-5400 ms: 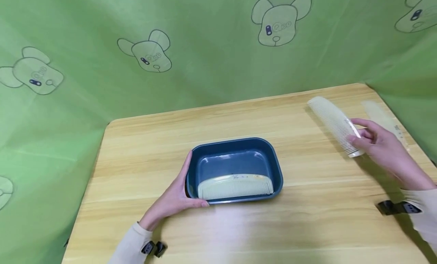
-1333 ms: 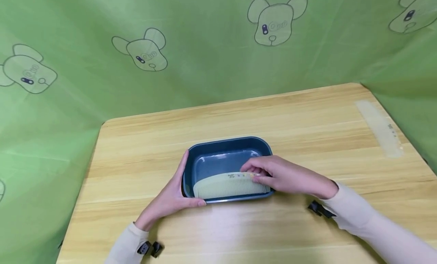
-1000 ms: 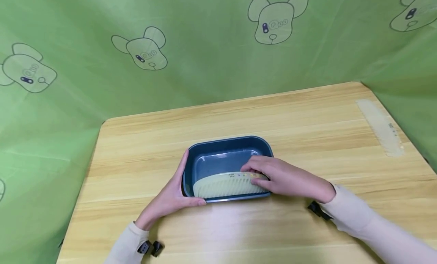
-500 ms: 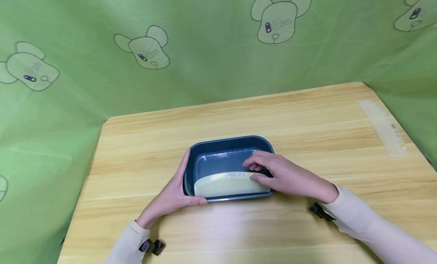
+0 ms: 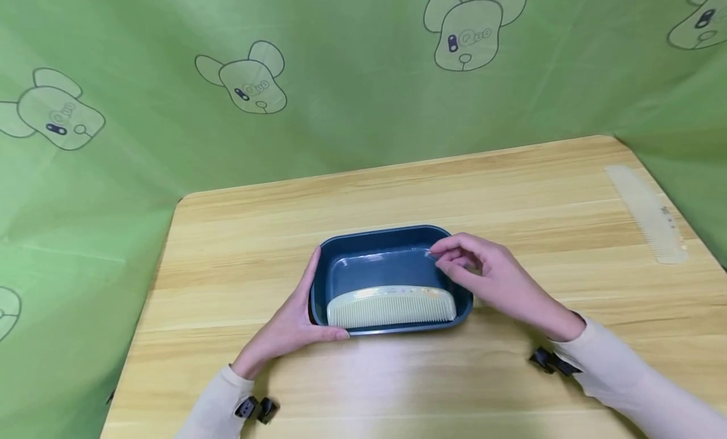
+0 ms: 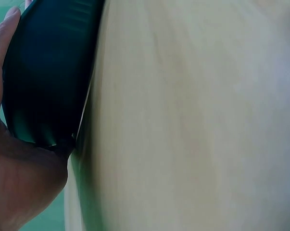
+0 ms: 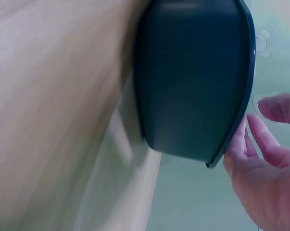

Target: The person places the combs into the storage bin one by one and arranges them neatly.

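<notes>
A dark blue rectangular box (image 5: pixel 372 274) stands near the middle of the table in the head view. My left hand (image 5: pixel 291 320) rests against its left end, thumb straight along the front rim and fingers along the left side. A pale, translucent comb (image 5: pixel 392 308) lies along the front wall inside, teeth towards me. It covers the place of an earlier comb, and I cannot see two apart. My right hand (image 5: pixel 488 272) hovers over the box's right rim, fingers loosely bent and holding nothing. In the right wrist view, its fingers (image 7: pixel 267 144) appear beside the box rim.
Another pale comb (image 5: pixel 647 213) lies flat on the wooden table (image 5: pixel 255 237) near its right edge. Green cloth (image 5: pixel 352 98) printed with bear heads hangs behind the table and at both sides.
My right hand brought a comb from the right and laid it in the box over the first one. It has since let go and lifted up and right. My left hand stays put.
</notes>
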`<action>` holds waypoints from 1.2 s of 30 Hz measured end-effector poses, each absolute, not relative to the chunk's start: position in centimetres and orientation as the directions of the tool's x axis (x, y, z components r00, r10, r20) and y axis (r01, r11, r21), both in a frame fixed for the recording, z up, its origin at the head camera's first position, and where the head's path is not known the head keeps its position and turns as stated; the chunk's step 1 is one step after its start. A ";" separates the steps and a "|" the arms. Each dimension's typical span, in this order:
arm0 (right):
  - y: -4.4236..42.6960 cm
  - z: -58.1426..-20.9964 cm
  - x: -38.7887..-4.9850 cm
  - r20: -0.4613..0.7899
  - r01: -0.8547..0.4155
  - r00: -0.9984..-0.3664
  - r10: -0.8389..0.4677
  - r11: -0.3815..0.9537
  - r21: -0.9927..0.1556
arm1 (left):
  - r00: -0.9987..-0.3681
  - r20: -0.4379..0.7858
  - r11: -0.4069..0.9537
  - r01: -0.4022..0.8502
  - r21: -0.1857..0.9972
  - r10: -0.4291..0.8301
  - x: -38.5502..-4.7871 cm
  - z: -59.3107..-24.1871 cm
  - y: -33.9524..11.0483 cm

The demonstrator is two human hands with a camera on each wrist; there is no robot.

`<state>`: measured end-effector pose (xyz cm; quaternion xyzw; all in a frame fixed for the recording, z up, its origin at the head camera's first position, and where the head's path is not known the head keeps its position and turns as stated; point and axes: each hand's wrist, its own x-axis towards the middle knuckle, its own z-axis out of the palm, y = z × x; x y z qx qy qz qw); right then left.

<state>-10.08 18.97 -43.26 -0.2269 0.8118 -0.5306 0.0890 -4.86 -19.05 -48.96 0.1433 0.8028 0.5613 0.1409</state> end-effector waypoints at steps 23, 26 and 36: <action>27.1 -43.6 -11.8 0.309 -0.323 -0.945 -0.104 0.432 -0.842 | -0.915 -0.054 0.298 0.073 0.952 0.399 -5.0 -49.3 -19.1; 29.0 -43.8 -12.2 0.301 -0.286 -0.953 -0.040 0.453 -0.845 | -0.916 -0.054 0.302 0.075 0.950 0.398 -5.0 -49.3 -19.2; 33.7 -44.4 -13.5 0.292 -0.196 -0.949 0.120 0.503 -0.842 | -0.915 -0.061 0.302 0.069 0.951 0.400 -5.2 -49.2 -19.1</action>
